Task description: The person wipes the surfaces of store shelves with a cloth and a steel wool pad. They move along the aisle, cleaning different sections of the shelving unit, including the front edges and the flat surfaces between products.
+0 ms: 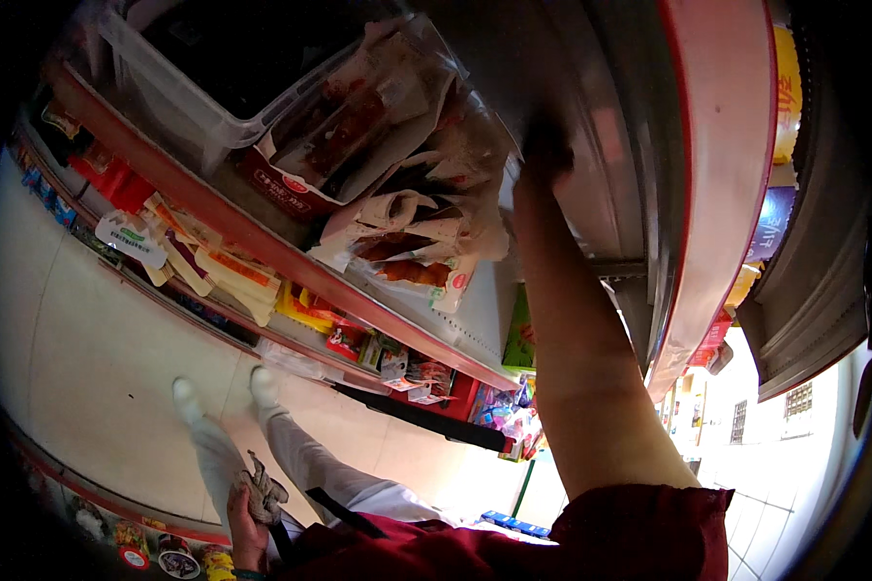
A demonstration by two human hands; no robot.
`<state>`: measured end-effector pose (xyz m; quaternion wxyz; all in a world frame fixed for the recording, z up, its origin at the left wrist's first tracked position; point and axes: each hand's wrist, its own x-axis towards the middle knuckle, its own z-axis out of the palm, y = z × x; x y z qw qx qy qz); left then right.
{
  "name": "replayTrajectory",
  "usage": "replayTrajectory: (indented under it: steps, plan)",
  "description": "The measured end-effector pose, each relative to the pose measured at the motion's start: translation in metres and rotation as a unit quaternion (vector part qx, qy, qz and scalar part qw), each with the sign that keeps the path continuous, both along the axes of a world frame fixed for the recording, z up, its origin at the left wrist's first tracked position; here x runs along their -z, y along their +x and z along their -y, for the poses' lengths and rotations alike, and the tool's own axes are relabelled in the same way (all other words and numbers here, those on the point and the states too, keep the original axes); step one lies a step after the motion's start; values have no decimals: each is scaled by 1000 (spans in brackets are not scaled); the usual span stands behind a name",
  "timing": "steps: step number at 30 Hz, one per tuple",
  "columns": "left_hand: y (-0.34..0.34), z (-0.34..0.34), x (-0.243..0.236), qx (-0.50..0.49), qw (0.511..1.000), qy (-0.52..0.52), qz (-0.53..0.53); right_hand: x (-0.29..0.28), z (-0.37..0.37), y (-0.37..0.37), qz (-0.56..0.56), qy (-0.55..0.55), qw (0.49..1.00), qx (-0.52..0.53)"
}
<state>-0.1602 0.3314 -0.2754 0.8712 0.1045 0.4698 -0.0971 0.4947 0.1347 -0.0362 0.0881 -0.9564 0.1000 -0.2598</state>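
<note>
My right hand (546, 155) reaches deep between the shelves at the end of my stretched bare forearm. It lies in dark shadow near the grey underside of the upper shelf, so its fingers cannot be made out. Just left of it, several paper-wrapped food packs (412, 228) lie jumbled on the shelf, some with clear windows. Low on the left, beside my leg, my left hand (249, 528) is closed on a crumpled grey cloth (264, 492).
A clear plastic bin (237, 131) stands beside a dark red carton (291, 186). Red-edged shelf rails (262, 254) slant across the view, with packaged snacks (223, 266) below. Jars (177, 559) line another shelf at lower left. Colourful packs (773, 218) hang over the right rail.
</note>
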Motion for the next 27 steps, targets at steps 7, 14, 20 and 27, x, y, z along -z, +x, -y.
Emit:
replayTrajectory:
  steps: [7,14,20,27]
  plan:
    - [1,1,2,18,1000,13,7,15,-21,1,0,-10,1000,-20]
    - [6,3,3,0,1000,-9,20,19,29,-14,-14,-3,1000,-19]
    - [-9,7,16,-13,1000,-6,11,27,58,-31,-32,9,999,3]
    - [1,3,3,-12,1000,13,0,37,8,-12,-19,-19,999,-44]
